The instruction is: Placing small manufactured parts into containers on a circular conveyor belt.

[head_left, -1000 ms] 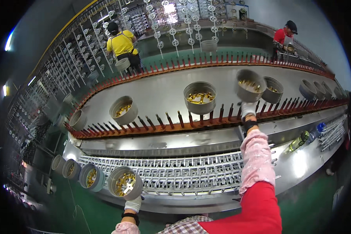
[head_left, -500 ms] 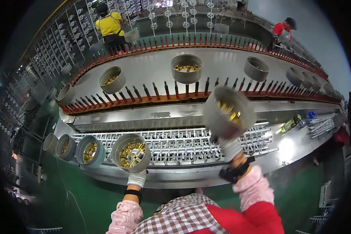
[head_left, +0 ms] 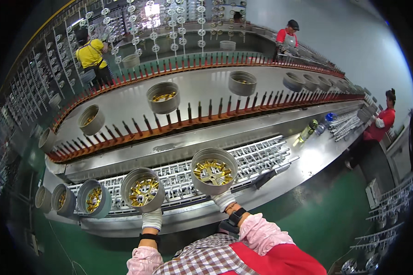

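Note:
My left hand (head_left: 152,219), in a white knitted glove, grips the near side of a grey round tub (head_left: 146,207). Inside that tub sits a gold spoked piece (head_left: 143,191). To its right, my right hand (head_left: 223,198), also gloved, holds a second grey round tub (head_left: 215,189) from below its near edge. It too has gold, spoke-like parts inside. Both tubs tilt toward me, over the front of a silver metal rack (head_left: 257,158). The tubs hide most of the fingers of both hands.
More round tubs, such as a blue-grey one (head_left: 106,204), line up at left. Behind the rack runs an orange-edged track (head_left: 183,123) of upright spindles, with tubs beyond. Bottles (head_left: 309,130) stand at right. People work at far left (head_left: 91,54), at the back (head_left: 287,39) and at right (head_left: 385,119).
My right hand has brought its tub down and leftward, beside the left one; its blur is gone. My left hand keeps its hold. The view has swung to the right.

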{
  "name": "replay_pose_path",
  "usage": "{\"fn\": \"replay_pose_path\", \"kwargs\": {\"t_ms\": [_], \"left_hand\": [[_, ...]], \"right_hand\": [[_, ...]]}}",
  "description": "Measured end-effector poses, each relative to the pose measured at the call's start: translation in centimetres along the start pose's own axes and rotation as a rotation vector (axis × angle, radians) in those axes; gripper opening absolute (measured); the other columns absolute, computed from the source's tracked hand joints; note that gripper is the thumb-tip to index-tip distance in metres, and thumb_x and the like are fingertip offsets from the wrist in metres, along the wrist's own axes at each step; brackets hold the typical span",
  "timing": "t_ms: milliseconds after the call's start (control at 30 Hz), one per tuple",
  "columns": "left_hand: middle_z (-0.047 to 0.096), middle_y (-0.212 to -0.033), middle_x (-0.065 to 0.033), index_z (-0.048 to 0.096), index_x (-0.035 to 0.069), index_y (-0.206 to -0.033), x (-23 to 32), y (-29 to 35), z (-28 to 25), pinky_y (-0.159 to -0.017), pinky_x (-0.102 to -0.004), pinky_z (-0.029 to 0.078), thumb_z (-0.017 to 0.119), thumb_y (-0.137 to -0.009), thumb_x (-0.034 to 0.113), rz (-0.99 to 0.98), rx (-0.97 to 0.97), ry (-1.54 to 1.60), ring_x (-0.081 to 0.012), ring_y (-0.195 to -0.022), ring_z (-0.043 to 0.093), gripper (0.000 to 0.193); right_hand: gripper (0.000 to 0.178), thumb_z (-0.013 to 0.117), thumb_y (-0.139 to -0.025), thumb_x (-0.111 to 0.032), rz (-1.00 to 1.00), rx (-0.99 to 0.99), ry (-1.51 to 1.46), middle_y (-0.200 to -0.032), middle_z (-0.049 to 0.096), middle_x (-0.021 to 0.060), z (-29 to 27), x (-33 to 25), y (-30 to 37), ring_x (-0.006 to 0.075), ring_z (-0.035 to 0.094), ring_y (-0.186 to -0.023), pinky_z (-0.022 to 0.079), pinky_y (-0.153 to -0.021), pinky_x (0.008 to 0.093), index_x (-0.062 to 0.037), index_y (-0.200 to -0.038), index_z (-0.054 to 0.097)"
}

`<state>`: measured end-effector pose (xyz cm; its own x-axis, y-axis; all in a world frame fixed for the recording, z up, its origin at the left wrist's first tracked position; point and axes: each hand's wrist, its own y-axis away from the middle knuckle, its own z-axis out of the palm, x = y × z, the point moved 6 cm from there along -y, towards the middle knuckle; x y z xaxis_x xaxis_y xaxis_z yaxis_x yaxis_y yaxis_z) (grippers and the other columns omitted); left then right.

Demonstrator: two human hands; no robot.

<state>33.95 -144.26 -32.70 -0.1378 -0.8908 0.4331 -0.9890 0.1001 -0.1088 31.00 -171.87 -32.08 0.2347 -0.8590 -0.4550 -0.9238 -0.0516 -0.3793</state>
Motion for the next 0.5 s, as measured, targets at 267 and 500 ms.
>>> {"fn": "replay_pose_path", "kwargs": {"t_ms": [267,500], "left_hand": [[0.045,-0.12,-0.0143,0.045,0.005,-0.115,-4.3,-0.4,2.6,-0.096,-0.0364,0.03,0.033,-0.087,0.025,0.0,-0.06,-0.167,-0.0302,-0.113,0.038,0.036],[0.052,-0.11,-0.015,0.049,0.003,-0.106,-0.1,0.0,2.0,-0.09,-0.0393,0.034,0.036,-0.084,0.017,-0.002,-0.295,-0.355,-0.0286,-0.105,0.046,0.029]], "right_hand": [[0.025,0.046,-0.072,-0.004,-0.009,-0.002,-0.004,-0.091,0.057,0.0112,1.6,-0.8,-0.1,0.0281,0.054,-0.084,0.043,-0.075,0.0361,-0.0052,-0.095,0.055],[0.026,0.046,-0.072,-0.004,0.005,-0.003,0.018,-0.093,0.057,0.0116,1.8,0.3,0.6,0.0286,0.053,-0.086,0.042,-0.077,0.0363,-0.0049,-0.097,0.054]]}}
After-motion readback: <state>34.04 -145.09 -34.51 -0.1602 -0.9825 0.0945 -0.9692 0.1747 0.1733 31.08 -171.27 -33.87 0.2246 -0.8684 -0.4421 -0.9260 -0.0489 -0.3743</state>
